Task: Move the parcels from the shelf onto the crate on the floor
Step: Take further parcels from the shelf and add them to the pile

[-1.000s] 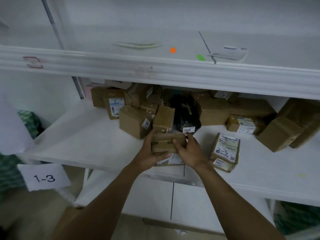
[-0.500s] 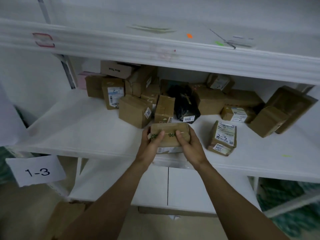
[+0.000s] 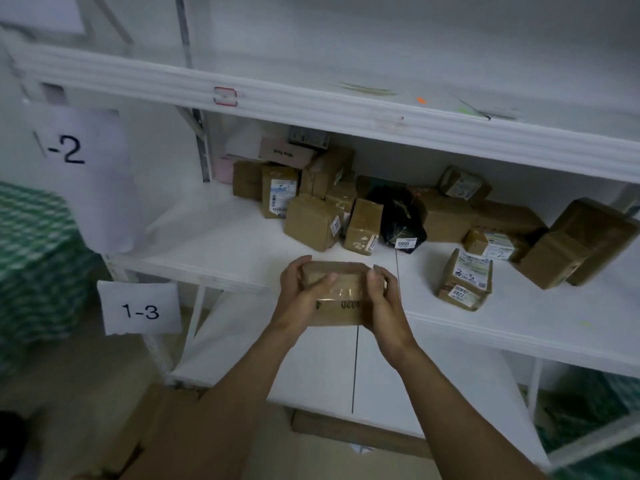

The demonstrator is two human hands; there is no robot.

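Note:
A small brown cardboard parcel is held between both hands at the front edge of the white middle shelf. My left hand grips its left end and my right hand grips its right end, thumbs on top. Several more brown parcels and a black bag parcel are piled at the back of the same shelf. Another labelled parcel lies to the right near the shelf front. A brown cardboard surface shows on the floor at lower left, partly hidden by my left arm.
Paper signs reading 1-2 and 1-3 hang at the left. Green woven sacks stand at far left and lower right. An upper shelf overhangs the parcels. A lower white shelf sits below my hands.
Both hands have drawn the small parcel back from the pile to the shelf's front edge. The view has swung left, bringing the 1-2 sign into sight.

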